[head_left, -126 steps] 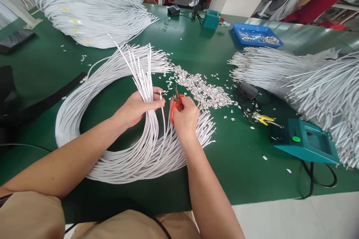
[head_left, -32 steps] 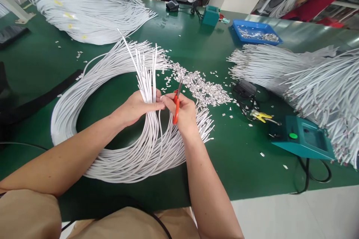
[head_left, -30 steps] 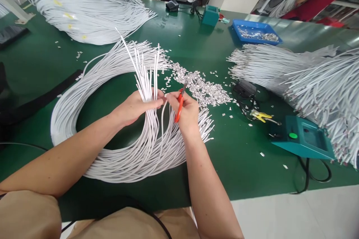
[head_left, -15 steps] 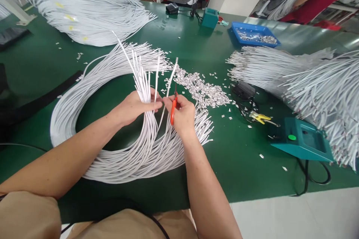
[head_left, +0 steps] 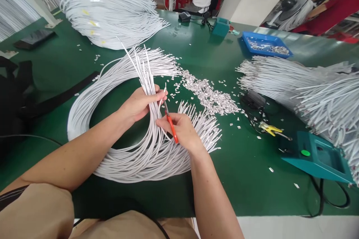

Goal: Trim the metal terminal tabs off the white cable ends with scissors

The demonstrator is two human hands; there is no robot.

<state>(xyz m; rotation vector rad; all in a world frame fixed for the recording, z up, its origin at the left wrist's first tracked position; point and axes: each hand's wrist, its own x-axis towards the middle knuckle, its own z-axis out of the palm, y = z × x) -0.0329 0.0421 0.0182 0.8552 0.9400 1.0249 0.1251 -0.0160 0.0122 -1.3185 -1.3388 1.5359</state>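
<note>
My left hand (head_left: 137,104) is closed around an upright bunch of white cables (head_left: 146,78), part of a large white cable coil (head_left: 77,115) on the green table. A single cable end stands between its thumb and fingertips, apart from the bunch. My right hand (head_left: 182,130), just below and to the right, is closed on a slim red-handled tool (head_left: 172,129). The tool's narrow metal tip points up toward the left fingertips; its exact kind is unclear. The right thumb and finger also lie against the cables, and whether they pinch one is unclear.
Small silvery scraps (head_left: 210,97) lie beyond my hands. A blue tray (head_left: 267,54) holds more. Cable bundles (head_left: 280,74) lie right, near a teal device (head_left: 316,157) and yellow-handled pliers (head_left: 270,129). Another bundle (head_left: 112,18) lies at the back. Two people are across the table.
My right hand has moved down, away from the left fingertips, and the red-handled tool now tilts up to the left. The cable it held upright no longer stands there. The view has shifted left.
</note>
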